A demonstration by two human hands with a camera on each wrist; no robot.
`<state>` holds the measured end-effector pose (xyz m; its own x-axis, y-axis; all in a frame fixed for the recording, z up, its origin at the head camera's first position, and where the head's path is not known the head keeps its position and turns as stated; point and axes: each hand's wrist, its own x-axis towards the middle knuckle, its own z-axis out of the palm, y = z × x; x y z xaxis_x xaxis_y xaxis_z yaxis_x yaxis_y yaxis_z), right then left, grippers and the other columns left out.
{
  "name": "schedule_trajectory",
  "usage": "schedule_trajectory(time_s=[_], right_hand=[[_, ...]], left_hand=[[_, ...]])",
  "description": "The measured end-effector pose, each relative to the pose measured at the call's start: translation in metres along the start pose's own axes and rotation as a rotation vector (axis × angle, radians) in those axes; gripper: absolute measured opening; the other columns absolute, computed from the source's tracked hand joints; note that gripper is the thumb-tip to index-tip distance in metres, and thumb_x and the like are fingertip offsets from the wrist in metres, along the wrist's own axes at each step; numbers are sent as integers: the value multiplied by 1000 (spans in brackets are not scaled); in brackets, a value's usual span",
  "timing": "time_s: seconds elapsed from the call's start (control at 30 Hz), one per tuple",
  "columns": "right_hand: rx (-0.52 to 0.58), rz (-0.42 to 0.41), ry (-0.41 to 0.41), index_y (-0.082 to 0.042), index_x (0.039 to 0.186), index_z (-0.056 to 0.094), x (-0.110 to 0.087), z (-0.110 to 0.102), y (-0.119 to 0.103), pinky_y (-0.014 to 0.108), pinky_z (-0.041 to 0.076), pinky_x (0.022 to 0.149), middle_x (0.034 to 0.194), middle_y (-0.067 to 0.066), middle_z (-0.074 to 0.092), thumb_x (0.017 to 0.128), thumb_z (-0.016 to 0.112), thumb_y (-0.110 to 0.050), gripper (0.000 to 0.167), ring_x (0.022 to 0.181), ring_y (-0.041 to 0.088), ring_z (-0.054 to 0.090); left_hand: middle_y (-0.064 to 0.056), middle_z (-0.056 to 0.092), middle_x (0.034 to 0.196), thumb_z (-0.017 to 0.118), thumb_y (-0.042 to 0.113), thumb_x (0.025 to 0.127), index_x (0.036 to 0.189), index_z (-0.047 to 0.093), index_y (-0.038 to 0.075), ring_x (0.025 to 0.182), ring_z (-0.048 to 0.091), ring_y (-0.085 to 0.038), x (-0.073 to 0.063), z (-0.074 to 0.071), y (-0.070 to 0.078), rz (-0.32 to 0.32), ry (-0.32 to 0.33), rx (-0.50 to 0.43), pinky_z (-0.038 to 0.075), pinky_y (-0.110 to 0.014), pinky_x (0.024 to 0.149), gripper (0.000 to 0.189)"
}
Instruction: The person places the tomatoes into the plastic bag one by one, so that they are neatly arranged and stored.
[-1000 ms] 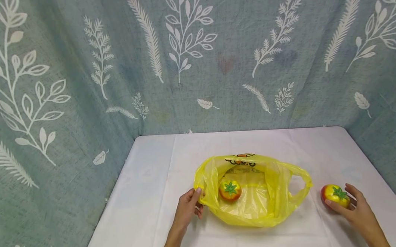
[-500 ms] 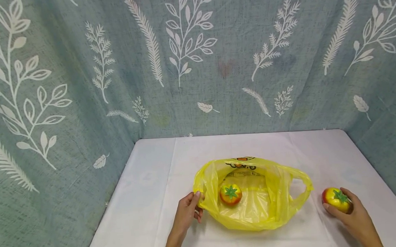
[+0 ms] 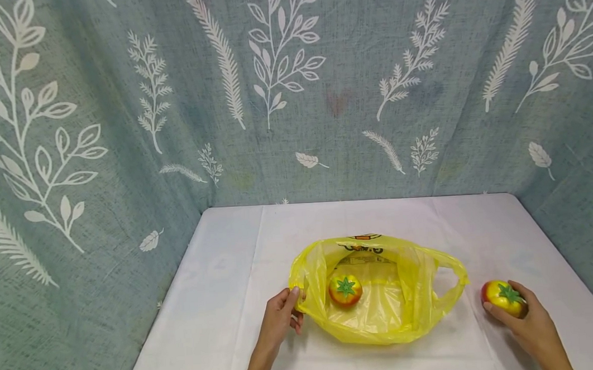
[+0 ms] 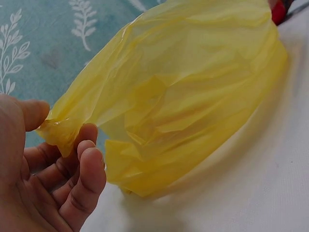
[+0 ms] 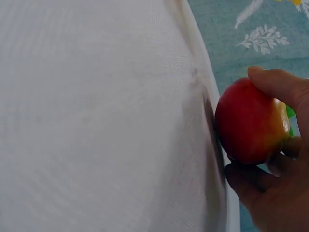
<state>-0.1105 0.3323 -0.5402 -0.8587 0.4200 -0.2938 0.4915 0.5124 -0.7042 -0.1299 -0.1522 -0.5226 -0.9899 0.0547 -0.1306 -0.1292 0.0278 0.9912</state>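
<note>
A yellow plastic bag [image 3: 405, 246] lies on the white table with its mouth spread wide. My left hand [image 3: 280, 311] pinches the bag's left handle between thumb and fingers; the left wrist view shows the gathered plastic [image 4: 63, 133] there. Inside the bag sits a red-and-yellow toy tomato [image 3: 346, 292] with a green star-shaped leaf top. Right of the bag, my right hand [image 3: 532, 321] grips a second toy tomato [image 3: 498, 296], thumb on one side and fingers on the other. In the right wrist view, this tomato's [image 5: 248, 123] red underside faces the camera, close over the tablecloth.
The bag's right handle [image 3: 455, 294] stands out as a loop toward the right hand. A white cloth covers the table [image 3: 221, 278]. Blue-green curtains [image 3: 343, 121] with white leaf prints hang behind the table and along its sides.
My right hand has closed its fingers more snugly around the second toy tomato. The left hand stays on the bag handle, and the head view has shifted slightly.
</note>
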Motion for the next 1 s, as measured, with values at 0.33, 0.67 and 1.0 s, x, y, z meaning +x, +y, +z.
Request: schedule_trajectory(time_s=[0.33,0.67,1.0], right_hand=[[27,-125,71,5,157,17,-11,-18,-28,61,45,101,150,39,28,95,68,-50,98,128,53,37],[95,-320,144,2,156,27,-26,-27,-67,0,37,65,150,33,36,95,72,-40,87,119,53,45],[119,-542,163,-2,155,34,-36,-23,-100,-3,33,77,148,27,41,93,75,-30,79,111,37,47]], left_hand=[[-9,59,70,55,38,106,107,66,-4,54,54,-15,0,0,0,3,4,-5,51,-27,43,43],[-9,59,69,54,38,106,107,65,-4,54,54,-16,2,0,0,7,-7,-6,52,-28,43,43],[-10,59,69,54,38,106,107,65,-3,53,54,-16,1,2,0,4,-7,-6,51,-26,43,43]])
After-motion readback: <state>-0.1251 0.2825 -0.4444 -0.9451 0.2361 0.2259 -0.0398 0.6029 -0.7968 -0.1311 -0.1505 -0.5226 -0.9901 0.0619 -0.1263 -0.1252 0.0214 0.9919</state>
